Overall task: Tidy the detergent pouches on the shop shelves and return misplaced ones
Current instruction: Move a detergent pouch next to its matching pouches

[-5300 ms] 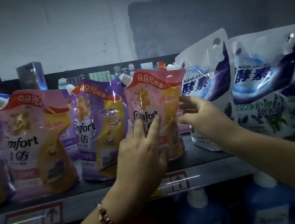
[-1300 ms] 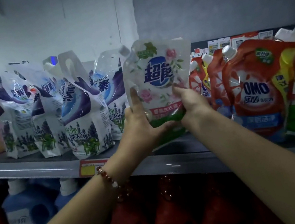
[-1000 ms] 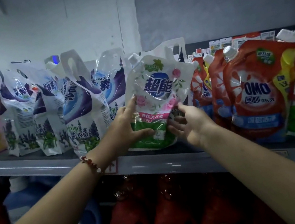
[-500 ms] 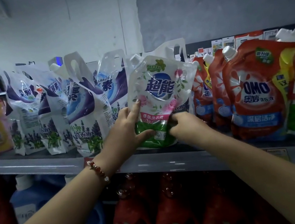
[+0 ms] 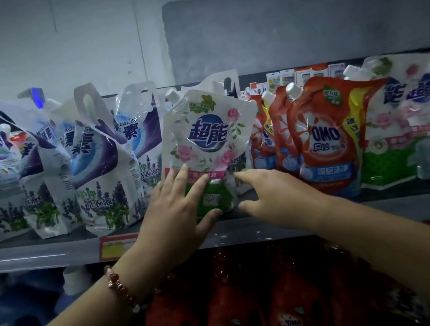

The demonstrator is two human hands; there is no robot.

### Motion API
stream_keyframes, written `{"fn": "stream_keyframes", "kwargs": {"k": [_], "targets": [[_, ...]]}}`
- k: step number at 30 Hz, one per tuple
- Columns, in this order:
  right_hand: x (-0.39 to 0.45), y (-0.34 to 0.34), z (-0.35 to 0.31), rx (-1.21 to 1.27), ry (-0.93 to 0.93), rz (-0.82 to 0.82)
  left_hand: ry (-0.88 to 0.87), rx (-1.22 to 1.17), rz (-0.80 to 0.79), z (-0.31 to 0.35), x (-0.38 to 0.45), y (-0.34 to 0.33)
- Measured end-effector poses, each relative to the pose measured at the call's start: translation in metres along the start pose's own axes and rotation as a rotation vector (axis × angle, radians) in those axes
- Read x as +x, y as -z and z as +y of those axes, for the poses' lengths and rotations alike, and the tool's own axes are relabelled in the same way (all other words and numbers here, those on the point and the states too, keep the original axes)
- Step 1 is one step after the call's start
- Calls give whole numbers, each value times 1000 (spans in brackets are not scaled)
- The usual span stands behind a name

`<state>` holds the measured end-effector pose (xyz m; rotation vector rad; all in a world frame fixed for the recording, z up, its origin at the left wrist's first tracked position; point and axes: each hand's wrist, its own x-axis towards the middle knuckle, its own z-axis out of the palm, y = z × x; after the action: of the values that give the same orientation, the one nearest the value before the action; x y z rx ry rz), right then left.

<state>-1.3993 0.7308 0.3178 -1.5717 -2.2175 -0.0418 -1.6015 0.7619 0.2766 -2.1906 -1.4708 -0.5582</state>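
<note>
The white rose-print pouch stands upright at the shelf edge, right in front of your fingertips. It sits between the purple lavender pouches off your left hand and the red OMO pouches off your right.

Your left hand lies flat on the pouch's lower front. The fingers are straight across the pink band and green base, the thumb is under the bottom edge, and there's no curl round it. That's a press, not a grip.

Your right hand is spread and relaxed and holds nothing. Its fingertips are just beside the pouch's lower right corner; I can't tell whether they touch it.

This looks like the misplaced one: matching rose-print pouches stand beyond your right hand, past the OMO group.

- If you're relocating it, take it with both hands low on the body, not by the spout. It's soft, liquid-filled film, so it will likely sag and swing if held from the top.
- Lift it clear of its neighbours before you move it sideways. The lavender pouch beside your left hand leans close and could tip.
- If it stays here, square the base flat, push it back from the edge and turn the label front.
- Let go only once it stands by itself.

The red OMO bottles on the shelf under your wrists are not part of this step.
</note>
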Motion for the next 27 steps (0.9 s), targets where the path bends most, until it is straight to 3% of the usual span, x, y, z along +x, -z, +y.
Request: {"fn": "stream_keyframes", "kwargs": {"k": [14, 27], "targets": [[-68, 14, 19, -330, -165, -7, -238, -151, -50, 53, -15, 9], [-157, 74, 131, -347, -405, -29, -436, -171, -117, 202, 41, 21]]}}
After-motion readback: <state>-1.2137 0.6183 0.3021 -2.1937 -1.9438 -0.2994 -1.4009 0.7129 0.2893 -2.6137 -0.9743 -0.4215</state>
